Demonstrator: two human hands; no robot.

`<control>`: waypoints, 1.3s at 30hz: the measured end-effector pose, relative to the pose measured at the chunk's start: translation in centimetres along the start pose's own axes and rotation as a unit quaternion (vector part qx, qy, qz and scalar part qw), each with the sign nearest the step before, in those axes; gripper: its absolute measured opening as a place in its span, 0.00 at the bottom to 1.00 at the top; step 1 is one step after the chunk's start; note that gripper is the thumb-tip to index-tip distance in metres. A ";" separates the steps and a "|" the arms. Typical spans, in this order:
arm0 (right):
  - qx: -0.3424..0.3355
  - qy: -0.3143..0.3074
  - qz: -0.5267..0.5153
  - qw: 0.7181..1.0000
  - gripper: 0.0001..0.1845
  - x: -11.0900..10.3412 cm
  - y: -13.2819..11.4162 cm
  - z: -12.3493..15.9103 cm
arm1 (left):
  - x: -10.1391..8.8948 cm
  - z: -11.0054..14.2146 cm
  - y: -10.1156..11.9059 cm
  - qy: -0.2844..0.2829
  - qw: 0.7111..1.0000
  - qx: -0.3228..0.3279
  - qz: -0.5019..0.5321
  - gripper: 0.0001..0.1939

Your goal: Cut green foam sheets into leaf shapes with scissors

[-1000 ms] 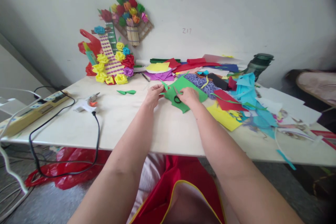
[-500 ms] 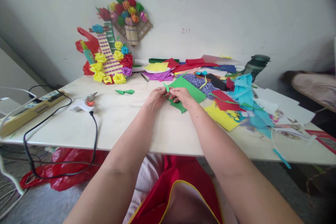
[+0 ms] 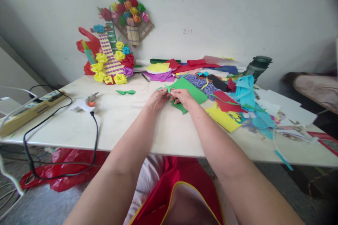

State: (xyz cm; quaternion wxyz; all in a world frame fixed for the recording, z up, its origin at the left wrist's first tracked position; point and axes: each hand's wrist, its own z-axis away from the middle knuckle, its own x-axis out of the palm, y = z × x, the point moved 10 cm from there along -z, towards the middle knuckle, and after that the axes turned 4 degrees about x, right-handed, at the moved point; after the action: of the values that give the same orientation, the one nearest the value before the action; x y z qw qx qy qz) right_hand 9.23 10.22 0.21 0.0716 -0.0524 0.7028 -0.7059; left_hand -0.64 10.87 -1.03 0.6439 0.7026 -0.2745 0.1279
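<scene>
Nearest, one red apron (image 3: 192,173) with yellow edging; below the near left edge of the white table (image 3: 126,126), one crumpled red plastic bag (image 3: 71,179). On the table at left, one yellow power strip (image 3: 31,111) and, to its right, one white glue gun (image 3: 83,105) with a black cord. Mid-table, two bare hands, meeting: left hand (image 3: 158,98), fingers closed together on one small green piece (image 3: 168,88); right hand (image 3: 181,97), thumb and fingers pinched together at the same piece, the grip partly hidden. The piece stands between the fingertips, above the left part of one green sheet (image 3: 192,89). Right of the hands, one yellow sheet (image 3: 224,117), one red sheet (image 3: 227,101) and light blue scraps (image 3: 245,89). Well left of the hands, green leaf shapes (image 3: 126,92). Beyond the green sheet, purple yarn (image 3: 202,85); far right, one dark bottle (image 3: 259,66). Far left, one upright flowered model (image 3: 110,54). Farthest, on the wall, one flower hanging (image 3: 132,35).
</scene>
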 end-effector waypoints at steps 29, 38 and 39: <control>-0.186 0.172 0.330 0.909 0.07 -1.2 -3.6 0.4 | -0.2 0.1 -0.2 0.044 0.999 0.004 -0.015 0.08; -0.168 0.155 0.269 0.936 0.05 -0.9 -3.4 0.5 | -0.6 0.0 -0.1 0.075 0.997 0.011 0.002 0.07; -0.136 0.148 0.224 0.954 0.05 -1.1 -2.8 0.2 | -0.5 0.0 0.0 0.075 0.997 0.013 0.004 0.07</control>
State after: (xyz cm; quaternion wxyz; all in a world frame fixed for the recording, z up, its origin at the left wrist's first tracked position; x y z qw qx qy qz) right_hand 10.30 10.23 3.01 0.1154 0.2024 0.7886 -0.5690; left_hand -1.09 10.96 -1.31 0.6532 0.6980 -0.2267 0.1862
